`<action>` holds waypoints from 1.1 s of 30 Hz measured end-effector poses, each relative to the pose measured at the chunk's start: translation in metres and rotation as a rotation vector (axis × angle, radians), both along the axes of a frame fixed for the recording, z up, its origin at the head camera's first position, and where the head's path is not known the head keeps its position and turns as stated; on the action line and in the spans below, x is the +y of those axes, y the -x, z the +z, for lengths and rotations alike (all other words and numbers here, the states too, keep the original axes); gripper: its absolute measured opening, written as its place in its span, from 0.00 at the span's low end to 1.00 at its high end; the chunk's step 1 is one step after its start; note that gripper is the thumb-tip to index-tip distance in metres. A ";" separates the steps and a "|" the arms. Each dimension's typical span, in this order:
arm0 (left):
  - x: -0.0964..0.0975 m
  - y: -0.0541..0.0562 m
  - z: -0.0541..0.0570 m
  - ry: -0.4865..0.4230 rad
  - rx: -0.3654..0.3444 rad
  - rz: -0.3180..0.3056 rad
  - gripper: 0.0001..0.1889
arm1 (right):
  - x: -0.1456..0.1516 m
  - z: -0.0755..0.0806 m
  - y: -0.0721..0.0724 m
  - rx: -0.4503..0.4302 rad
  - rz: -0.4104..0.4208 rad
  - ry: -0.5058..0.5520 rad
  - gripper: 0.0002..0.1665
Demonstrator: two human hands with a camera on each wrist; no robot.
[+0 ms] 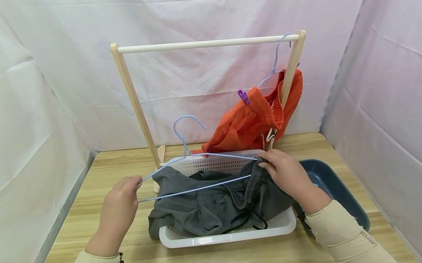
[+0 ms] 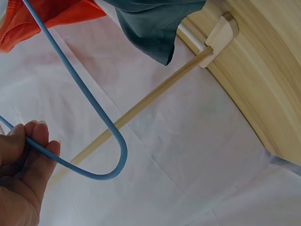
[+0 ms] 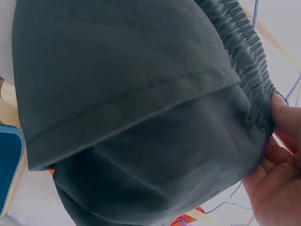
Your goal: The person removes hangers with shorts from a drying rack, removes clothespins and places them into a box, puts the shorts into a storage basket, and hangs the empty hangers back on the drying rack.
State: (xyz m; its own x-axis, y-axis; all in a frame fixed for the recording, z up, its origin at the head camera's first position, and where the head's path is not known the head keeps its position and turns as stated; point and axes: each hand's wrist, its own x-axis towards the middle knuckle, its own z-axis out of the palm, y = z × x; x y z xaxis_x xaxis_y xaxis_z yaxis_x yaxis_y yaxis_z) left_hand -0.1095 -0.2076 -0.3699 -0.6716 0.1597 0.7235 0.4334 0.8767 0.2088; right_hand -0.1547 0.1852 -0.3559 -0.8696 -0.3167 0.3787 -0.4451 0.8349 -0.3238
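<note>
A light blue wire hanger [image 1: 198, 189] spans the space between both hands, hook upward. My left hand [image 1: 120, 207] pinches its left end; in the left wrist view the hanger's rounded corner [image 2: 123, 149] sticks out past the fingers. Dark grey shorts [image 1: 208, 211] with a black drawstring lie over a white basket [image 1: 227, 237]. At the right, my right hand [image 1: 291, 176] grips the gathered waistband [image 3: 247, 61] between thumb and fingers. The hanger's right end meets the waistband there and is hidden by cloth and fingers.
Behind the basket stands a wooden rack with a white rail [image 1: 202, 44]. Orange shorts [image 1: 238, 122] hang at its right on another blue hanger [image 1: 275, 58], with a purple clip [image 1: 244, 97]. A dark blue tray [image 1: 339, 195] sits right of the basket, partly behind my forearm.
</note>
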 end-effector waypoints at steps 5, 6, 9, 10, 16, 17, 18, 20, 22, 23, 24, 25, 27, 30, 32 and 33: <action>-0.007 -0.001 0.002 0.001 0.022 0.015 0.10 | 0.002 0.001 -0.002 -0.050 -0.033 0.005 0.19; -0.009 -0.001 0.002 -0.001 0.025 0.019 0.10 | 0.003 0.001 -0.002 -0.055 -0.036 0.004 0.19; -0.013 -0.002 0.003 -0.010 0.035 0.025 0.10 | 0.003 0.001 -0.001 -0.065 -0.044 0.002 0.19; -0.015 -0.003 0.004 -0.012 0.038 0.027 0.10 | 0.003 0.000 0.000 -0.068 -0.047 0.001 0.18; -0.021 -0.005 0.009 -0.017 0.060 0.045 0.10 | 0.005 -0.006 0.005 -0.069 -0.054 -0.023 0.14; -0.022 -0.006 0.010 -0.018 0.066 0.050 0.10 | 0.005 -0.008 0.006 -0.074 -0.053 -0.030 0.14; -0.024 -0.006 0.011 -0.019 0.073 0.054 0.10 | 0.005 -0.009 0.006 -0.081 -0.051 -0.040 0.13; -0.026 -0.006 0.012 -0.025 0.082 0.057 0.09 | 0.003 -0.012 0.007 -0.090 -0.038 -0.056 0.13; -0.027 -0.007 0.013 -0.027 0.085 0.059 0.09 | -0.001 -0.015 0.007 -0.085 -0.006 -0.071 0.13; -0.027 -0.008 0.014 -0.030 0.081 0.059 0.09 | -0.004 -0.016 0.007 -0.078 0.011 -0.081 0.13; -0.027 -0.008 0.014 -0.034 0.076 0.058 0.09 | -0.006 -0.017 0.007 -0.064 0.034 -0.088 0.12; -0.027 -0.008 0.015 -0.037 0.071 0.058 0.09 | -0.010 -0.018 0.008 -0.050 0.056 -0.095 0.12; -0.026 -0.008 0.015 -0.044 0.060 0.061 0.09 | -0.016 -0.020 0.008 -0.029 0.098 -0.109 0.11; -0.024 -0.008 0.015 -0.056 0.050 0.066 0.09 | -0.026 -0.023 0.009 -0.020 0.147 -0.131 0.11; -0.022 -0.008 0.015 -0.059 0.047 0.063 0.09 | -0.033 -0.024 0.009 -0.035 0.183 -0.147 0.10; -0.021 -0.008 0.015 -0.061 0.048 0.061 0.09 | -0.037 -0.026 0.010 -0.036 0.199 -0.156 0.10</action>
State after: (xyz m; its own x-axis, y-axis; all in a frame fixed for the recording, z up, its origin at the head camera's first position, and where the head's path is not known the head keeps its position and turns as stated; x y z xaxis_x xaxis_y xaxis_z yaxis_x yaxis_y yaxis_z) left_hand -0.1017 -0.2286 -0.3552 -0.6430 0.0744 0.7623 0.3905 0.8881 0.2427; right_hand -0.1647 0.1482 -0.3816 -0.7965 -0.5352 0.2814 -0.5961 0.7730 -0.2170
